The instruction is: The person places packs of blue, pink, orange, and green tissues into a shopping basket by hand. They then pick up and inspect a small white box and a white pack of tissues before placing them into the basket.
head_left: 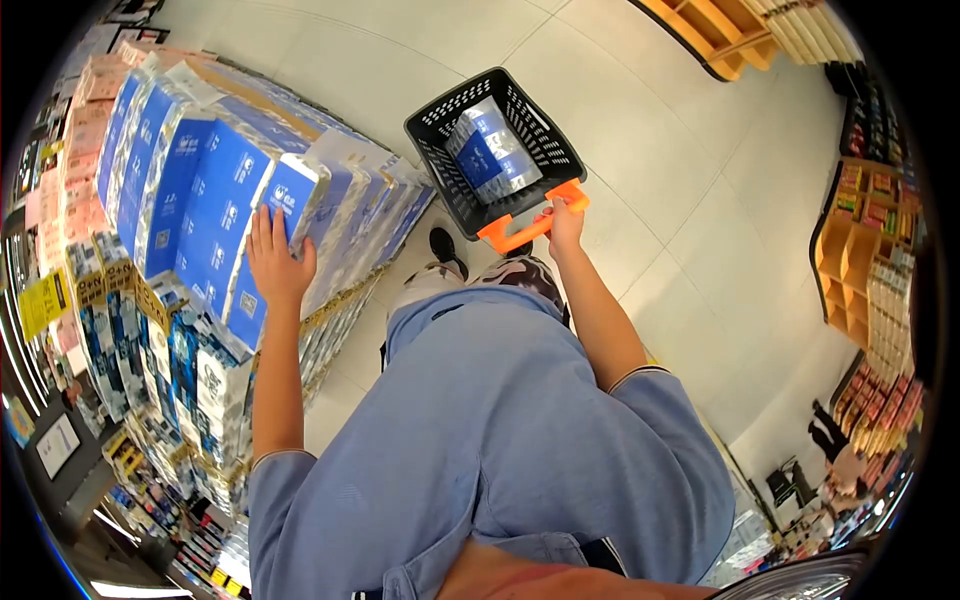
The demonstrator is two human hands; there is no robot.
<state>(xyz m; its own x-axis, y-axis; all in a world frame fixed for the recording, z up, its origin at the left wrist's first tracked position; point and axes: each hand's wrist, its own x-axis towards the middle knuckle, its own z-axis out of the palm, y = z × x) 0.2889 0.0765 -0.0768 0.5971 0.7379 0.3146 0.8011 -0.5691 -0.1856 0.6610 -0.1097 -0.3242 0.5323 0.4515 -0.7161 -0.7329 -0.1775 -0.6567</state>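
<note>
My left hand (279, 262) lies with its fingers spread on a blue-and-white pack (291, 196) at the near edge of a tall stack of blue packs (210, 190). Wrapped round the orange handle (524, 234) of a black shopping basket (447, 110) is my right hand (566, 222). Inside the basket, one blue-and-white plastic-wrapped pack (491, 152) rests tilted on the bottom. The basket is in front of my feet.
Pink packs (86, 150) stand behind the blue stack, and a yellow sign (43, 303) is at the left. Wooden shelves (845, 260) line the right side. Another person (846, 462) is at the lower right. Pale tiled floor (690, 190) lies between.
</note>
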